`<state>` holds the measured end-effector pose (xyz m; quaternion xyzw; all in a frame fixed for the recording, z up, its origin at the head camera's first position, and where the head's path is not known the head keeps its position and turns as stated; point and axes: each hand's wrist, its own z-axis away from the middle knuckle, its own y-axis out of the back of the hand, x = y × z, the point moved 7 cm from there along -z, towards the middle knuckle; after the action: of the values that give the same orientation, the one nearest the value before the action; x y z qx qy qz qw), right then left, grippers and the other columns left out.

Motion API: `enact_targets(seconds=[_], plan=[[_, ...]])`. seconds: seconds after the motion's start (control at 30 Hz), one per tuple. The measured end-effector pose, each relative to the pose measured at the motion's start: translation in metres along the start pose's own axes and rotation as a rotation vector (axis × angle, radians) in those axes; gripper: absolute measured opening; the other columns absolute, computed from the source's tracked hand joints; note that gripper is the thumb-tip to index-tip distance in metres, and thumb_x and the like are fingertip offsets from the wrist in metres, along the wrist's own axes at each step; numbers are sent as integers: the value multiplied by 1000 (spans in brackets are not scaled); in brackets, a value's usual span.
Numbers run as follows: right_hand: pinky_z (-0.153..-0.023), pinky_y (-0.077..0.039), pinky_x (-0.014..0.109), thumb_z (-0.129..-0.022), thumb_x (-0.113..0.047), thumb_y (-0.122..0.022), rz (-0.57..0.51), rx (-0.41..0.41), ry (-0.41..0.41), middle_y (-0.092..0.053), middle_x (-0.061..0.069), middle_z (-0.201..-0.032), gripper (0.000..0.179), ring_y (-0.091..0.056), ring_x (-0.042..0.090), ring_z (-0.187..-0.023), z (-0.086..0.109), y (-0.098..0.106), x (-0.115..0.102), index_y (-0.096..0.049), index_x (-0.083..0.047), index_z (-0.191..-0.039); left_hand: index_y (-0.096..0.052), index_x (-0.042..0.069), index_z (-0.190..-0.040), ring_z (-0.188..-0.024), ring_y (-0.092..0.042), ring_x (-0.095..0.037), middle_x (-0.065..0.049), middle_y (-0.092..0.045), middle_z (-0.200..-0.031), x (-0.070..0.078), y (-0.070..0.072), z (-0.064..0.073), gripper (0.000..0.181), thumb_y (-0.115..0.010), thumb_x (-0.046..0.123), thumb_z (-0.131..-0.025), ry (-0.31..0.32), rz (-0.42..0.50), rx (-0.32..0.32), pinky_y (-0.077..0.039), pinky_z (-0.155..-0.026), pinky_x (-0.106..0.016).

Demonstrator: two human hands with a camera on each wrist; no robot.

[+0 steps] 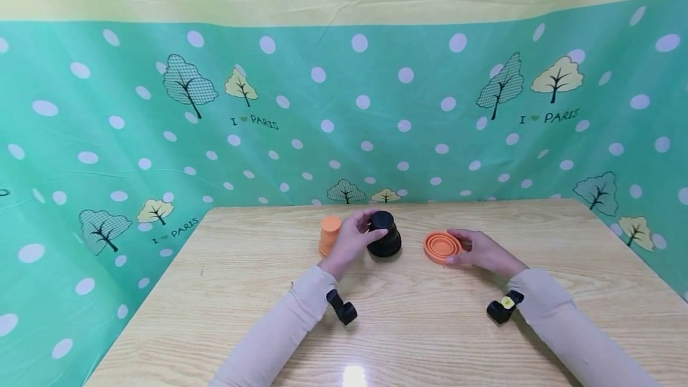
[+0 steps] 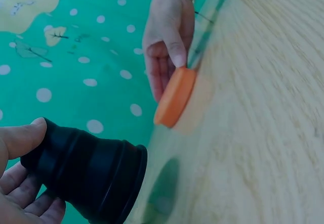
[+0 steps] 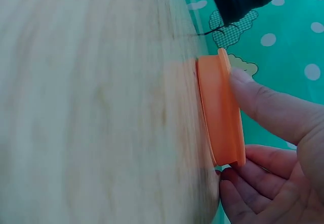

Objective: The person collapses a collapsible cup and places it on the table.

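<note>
Head view shows the left hand [image 1: 352, 240] near the middle of the frame, thumb and fingers gripping a black cup [image 1: 388, 245] with its narrow end up; in the right wrist view, a gap shows between its wide rim and the surface [image 1: 215, 291]. Farther right, the right hand [image 1: 480, 251] pinches the edge of a flattened orange cup [image 1: 442, 246], rings facing up. A taller orange cup [image 1: 330, 226] stands just left of the left hand, partly covered. Behind hangs a green spotted cloth [image 1: 376, 100].
</note>
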<state>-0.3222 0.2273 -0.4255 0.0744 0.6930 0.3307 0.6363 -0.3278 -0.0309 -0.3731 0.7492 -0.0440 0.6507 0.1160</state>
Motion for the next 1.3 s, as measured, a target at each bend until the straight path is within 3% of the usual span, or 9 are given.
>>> enact_targets(seconds=[0.1,0.4,0.5,0.63,0.9,1.3], plan=[[-100,-40,48,-80,-22,-77,-1,-2,-18,-38,32,-140,83,-43,43,-124,0,-1,-2,-31,14,-139,-55,3,-129,-122,-51,-25,-13,-59,-127,-5,3,-4,49,-72,4,-82,-12,16,8,-35,-107,-40],[-105,-29,58,-81,-25,-75,41,17,-63,-31,31,-144,84,-27,49,-132,3,-1,-9,-30,11,-141,-57,7,-127,-122,-51,-23,-10,-59,-127,6,6,6,48,-73,5,-82,-48,32,-12,-36,-107,-36],[-105,-25,61,-83,-26,-73,93,42,-39,-32,28,-145,79,-23,51,-132,3,1,-18,-33,7,-142,-57,8,-127,-121,-52,-21,-8,-59,-127,10,9,10,48,-73,4,-81,-60,28,-13,-37,-106,-34],[-105,-29,58,-86,-26,-70,122,69,43,-37,25,-144,70,-28,50,-131,2,-1,-37,-38,5,-140,-56,6,-128,-122,-51,-20,-8,-58,-128,16,9,13,51,-73,4,-81,-85,31,-34,-37,-106,-33],[-103,-36,51,-86,-16,-70,-8,89,201,-49,22,-136,58,-44,38,-126,-4,-16,-70,-47,6,-134,-53,3,-130,-124,-49,-22,-11,-56,-131,27,6,22,52,-71,2,-82,-110,68,-78,-33,-109,-34],[-98,-44,35,-90,-17,-66,-191,29,198,-52,23,-132,53,-50,35,-122,-20,-45,-88,-48,6,-134,-55,1,-128,-122,-51,-24,-16,-57,-128,31,5,32,51,-70,-6,-80,-129,62,-104,-34,-108,-34]])
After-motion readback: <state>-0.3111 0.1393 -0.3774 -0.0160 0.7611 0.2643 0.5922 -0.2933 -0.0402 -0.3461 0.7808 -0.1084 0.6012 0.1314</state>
